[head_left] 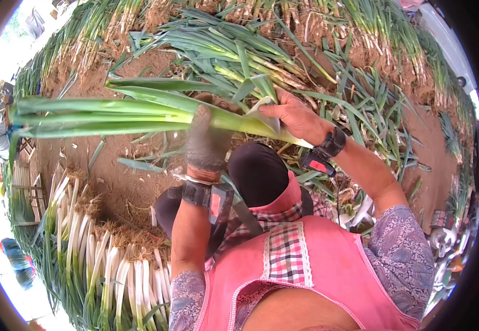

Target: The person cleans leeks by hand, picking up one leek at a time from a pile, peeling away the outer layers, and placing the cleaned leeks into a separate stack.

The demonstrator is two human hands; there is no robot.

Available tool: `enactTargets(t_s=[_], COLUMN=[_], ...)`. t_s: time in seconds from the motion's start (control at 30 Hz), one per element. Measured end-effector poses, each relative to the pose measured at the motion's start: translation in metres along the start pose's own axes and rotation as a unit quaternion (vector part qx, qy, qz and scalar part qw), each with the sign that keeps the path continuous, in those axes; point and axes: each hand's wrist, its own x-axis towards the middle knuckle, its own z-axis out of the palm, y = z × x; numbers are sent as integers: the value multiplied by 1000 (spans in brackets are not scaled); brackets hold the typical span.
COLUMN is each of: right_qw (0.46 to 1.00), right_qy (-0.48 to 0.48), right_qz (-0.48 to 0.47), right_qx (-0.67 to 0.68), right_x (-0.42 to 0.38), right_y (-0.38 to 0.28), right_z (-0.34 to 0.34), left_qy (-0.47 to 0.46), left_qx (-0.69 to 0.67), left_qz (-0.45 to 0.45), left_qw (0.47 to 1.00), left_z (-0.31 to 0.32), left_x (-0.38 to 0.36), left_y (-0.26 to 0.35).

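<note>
A large green onion lies across in front of me, its green leaves to the left and its pale end to the right. My left hand, in a dirty grey glove and slightly blurred, is wrapped around its middle. My bare right hand is closed on an outer leaf layer, which stands folded back from the stalk near the white end. Part of the right fingers is hidden behind that layer. Each wrist wears a black strap with a small device.
Beyond the hands, a heap of green onions lies on bare soil, with stripped leaves to the right. Rooted green onions with white stalks are lined up at lower left. More bundles ring the far side.
</note>
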Motion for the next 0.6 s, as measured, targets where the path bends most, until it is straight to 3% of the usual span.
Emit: enactTargets(t_s=[0.1,0.2,0.23,0.27,0.3,0.33,0.4,0.43,0.47,0.5,0.53,0.57,0.6], right_qw=[987,972,996,985,953,900,746,871,804,819,737,668,685], right_qy=[21,77,79,77,92,114,222,309,341,350,446,484,455], right_qz=[66,63,-17,-97,-114,-128,-60,-62,24,10,-30,-48,-40], right_qx=[144,213,47,-123,-265,-401,-625,-377,-487,-454,-507,-562,-568], right_x=[-1,5,11,17,3,-13,-56,-75,-105,-140,-169,-210,-204], right_y=[10,19,41,72,63,53,18,55,26,40,35,63,59], right_z=[-9,-17,-42,-80,-91,-102,-123,-203,-216,-284,-289,-372,-372], left_qy=[-137,-157,-177,-196,-226,-256,-249,-243,-188,-132,-74,-33,9], left_qx=[-6,15,7,-2,-13,-23,16,36,41,45,48,41,33], left_qz=[32,45,51,57,71,85,129,152,164,176,188,189,189], left_qw=[990,986,983,979,971,963,960,957,968,974,978,981,981], left_z=[9,9,10,10,12,13,9,7,6,4,4,4,4], left_x=[-1,-2,0,2,6,9,11,10,6,1,-2,-2,-1], left_y=[7,8,10,13,17,23,44,53,60,66,70,71,71])
